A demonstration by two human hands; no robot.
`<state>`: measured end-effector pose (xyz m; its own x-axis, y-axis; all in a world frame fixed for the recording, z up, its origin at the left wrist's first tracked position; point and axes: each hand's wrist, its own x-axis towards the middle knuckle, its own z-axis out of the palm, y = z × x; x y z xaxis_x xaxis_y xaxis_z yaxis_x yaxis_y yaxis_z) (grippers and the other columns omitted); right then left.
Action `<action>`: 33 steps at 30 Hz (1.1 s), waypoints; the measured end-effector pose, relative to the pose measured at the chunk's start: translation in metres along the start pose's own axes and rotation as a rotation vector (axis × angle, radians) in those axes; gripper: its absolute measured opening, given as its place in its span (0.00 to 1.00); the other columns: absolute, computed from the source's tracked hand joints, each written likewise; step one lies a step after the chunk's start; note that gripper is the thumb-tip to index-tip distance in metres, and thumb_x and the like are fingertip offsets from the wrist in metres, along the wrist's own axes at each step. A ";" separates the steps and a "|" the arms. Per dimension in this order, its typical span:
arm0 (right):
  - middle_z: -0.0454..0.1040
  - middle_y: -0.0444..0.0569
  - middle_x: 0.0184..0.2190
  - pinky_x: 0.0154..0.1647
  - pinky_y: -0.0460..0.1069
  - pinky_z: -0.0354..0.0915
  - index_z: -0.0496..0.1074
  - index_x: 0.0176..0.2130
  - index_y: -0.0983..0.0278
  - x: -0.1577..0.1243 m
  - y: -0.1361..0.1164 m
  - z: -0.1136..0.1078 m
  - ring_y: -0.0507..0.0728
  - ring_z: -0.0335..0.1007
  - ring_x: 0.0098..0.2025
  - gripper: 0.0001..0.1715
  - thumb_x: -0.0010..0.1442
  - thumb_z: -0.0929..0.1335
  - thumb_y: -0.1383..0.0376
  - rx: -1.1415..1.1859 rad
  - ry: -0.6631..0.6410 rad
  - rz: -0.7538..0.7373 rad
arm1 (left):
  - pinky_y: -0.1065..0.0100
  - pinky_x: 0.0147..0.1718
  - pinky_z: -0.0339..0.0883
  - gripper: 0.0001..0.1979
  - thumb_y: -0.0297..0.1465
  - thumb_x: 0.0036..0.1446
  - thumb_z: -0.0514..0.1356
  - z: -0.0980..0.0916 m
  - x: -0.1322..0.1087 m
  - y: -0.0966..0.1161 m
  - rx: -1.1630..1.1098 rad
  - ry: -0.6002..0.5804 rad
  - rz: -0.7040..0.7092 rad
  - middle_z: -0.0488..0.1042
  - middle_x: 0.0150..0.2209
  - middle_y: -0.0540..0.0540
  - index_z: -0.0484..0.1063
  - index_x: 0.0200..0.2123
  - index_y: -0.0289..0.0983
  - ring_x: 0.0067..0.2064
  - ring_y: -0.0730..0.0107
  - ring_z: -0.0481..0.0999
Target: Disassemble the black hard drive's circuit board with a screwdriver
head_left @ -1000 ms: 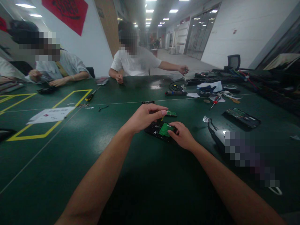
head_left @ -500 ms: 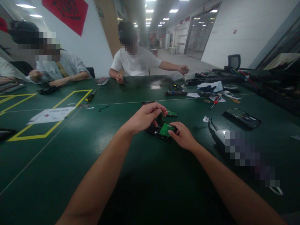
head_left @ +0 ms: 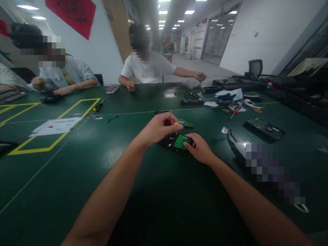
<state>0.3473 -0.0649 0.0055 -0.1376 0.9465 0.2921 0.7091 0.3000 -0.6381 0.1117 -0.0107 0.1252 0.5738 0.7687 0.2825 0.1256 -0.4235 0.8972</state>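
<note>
In front of me on the table lies a black hard drive (head_left: 170, 146) with a green circuit board (head_left: 180, 141) on its upper face. My right hand (head_left: 198, 147) grips its right end, thumb on top. Above its left part, my left hand (head_left: 164, 127) is closed, thumb and fingers pinching a small screwdriver with a yellow handle (head_left: 176, 124). The screwdriver's tip is too small to make out. Just behind my hands are a loose green circuit board (head_left: 186, 123) and a dark object (head_left: 160, 112) partly hidden by my left hand.
Another hard drive (head_left: 263, 129) and a pixelated pouch-like object (head_left: 271, 171) lie right. Farther back are a red screwdriver (head_left: 235, 110), a dark cylindrical tool (head_left: 192, 102) and cables. Leftward lie paper (head_left: 56, 125) and a yellow-black screwdriver (head_left: 98, 106). Two people sit opposite.
My left hand's fingers and thumb have shifted around the screwdriver, and its yellow handle now shows clearly. My right hand and the hard drive have stayed in place.
</note>
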 end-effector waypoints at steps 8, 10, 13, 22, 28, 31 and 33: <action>0.73 0.58 0.54 0.43 0.56 0.69 0.72 0.57 0.64 0.000 0.001 0.001 0.59 0.72 0.41 0.21 0.67 0.70 0.60 -0.002 0.021 0.028 | 0.70 0.31 0.69 0.13 0.40 0.60 0.68 -0.003 -0.001 0.000 0.027 0.046 -0.033 0.77 0.36 0.45 0.77 0.40 0.35 0.34 0.70 0.74; 0.73 0.58 0.54 0.43 0.56 0.70 0.72 0.57 0.63 0.000 0.002 0.002 0.59 0.72 0.41 0.21 0.67 0.70 0.59 -0.001 0.025 0.020 | 0.69 0.32 0.72 0.12 0.38 0.62 0.66 -0.004 -0.001 0.000 0.023 0.024 -0.024 0.78 0.39 0.44 0.79 0.43 0.35 0.36 0.69 0.75; 0.74 0.57 0.53 0.43 0.56 0.70 0.72 0.56 0.63 0.000 0.003 0.002 0.59 0.72 0.43 0.20 0.67 0.69 0.59 -0.002 0.028 0.010 | 0.69 0.32 0.74 0.15 0.36 0.65 0.62 -0.003 -0.001 0.001 0.028 0.012 -0.022 0.79 0.46 0.42 0.79 0.50 0.36 0.40 0.66 0.76; 0.73 0.58 0.53 0.42 0.55 0.70 0.72 0.56 0.64 0.000 0.004 0.001 0.59 0.72 0.41 0.20 0.67 0.69 0.59 -0.007 0.020 0.010 | 0.69 0.31 0.75 0.17 0.36 0.65 0.62 -0.001 0.000 -0.002 0.007 0.001 -0.036 0.80 0.47 0.42 0.80 0.53 0.37 0.41 0.65 0.77; 0.73 0.57 0.54 0.43 0.56 0.70 0.72 0.56 0.63 0.000 0.005 0.002 0.59 0.72 0.43 0.20 0.68 0.69 0.59 -0.013 0.018 -0.004 | 0.68 0.32 0.72 0.16 0.39 0.61 0.67 -0.003 -0.002 0.000 0.035 0.067 -0.069 0.81 0.44 0.42 0.83 0.48 0.37 0.40 0.65 0.77; 0.73 0.57 0.54 0.42 0.55 0.70 0.71 0.57 0.63 0.000 0.004 0.001 0.59 0.72 0.42 0.20 0.68 0.68 0.59 -0.011 0.009 -0.001 | 0.69 0.31 0.70 0.15 0.38 0.61 0.67 -0.005 -0.003 0.003 0.079 0.099 -0.073 0.81 0.43 0.41 0.83 0.47 0.37 0.40 0.65 0.77; 0.73 0.57 0.54 0.42 0.55 0.70 0.71 0.57 0.63 0.000 0.004 0.001 0.59 0.72 0.42 0.20 0.68 0.68 0.58 -0.005 0.009 0.002 | 0.69 0.30 0.70 0.15 0.38 0.63 0.65 -0.006 -0.003 0.004 0.083 0.075 -0.077 0.81 0.43 0.42 0.82 0.48 0.37 0.39 0.66 0.77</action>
<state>0.3491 -0.0640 0.0022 -0.1294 0.9460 0.2972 0.7129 0.2971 -0.6353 0.1056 -0.0124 0.1298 0.4981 0.8329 0.2410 0.2355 -0.3975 0.8869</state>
